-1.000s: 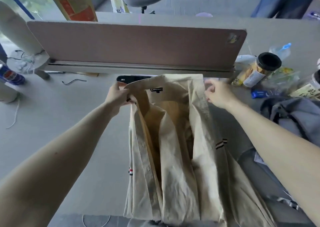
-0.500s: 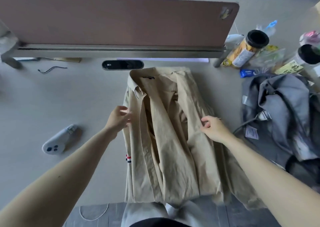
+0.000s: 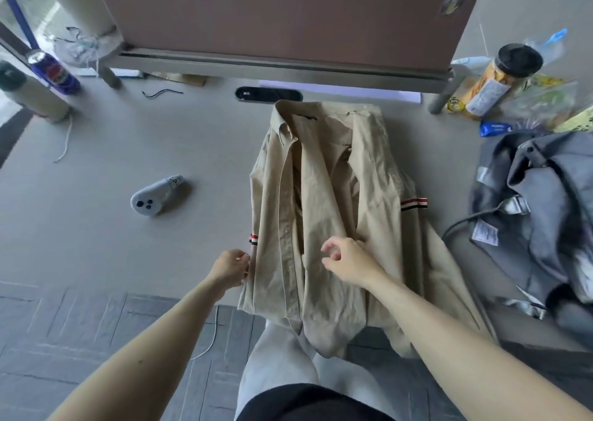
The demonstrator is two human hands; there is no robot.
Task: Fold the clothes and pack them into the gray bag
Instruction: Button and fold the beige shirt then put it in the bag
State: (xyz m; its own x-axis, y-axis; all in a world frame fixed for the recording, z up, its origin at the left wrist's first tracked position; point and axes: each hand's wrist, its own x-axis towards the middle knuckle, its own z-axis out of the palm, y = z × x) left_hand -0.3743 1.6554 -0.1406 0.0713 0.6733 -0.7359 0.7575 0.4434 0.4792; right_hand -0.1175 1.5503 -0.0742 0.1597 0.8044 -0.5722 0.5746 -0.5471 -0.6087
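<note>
Beige shirt lies on table; left hand holds its edge.

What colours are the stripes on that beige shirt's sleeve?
Red, white and dark stripes on the shirt; head view shows them best.

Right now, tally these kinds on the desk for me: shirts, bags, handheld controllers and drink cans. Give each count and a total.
beige shirt: 1
gray bag: 1
white controller: 1
blue can: 1
Total: 4
</note>
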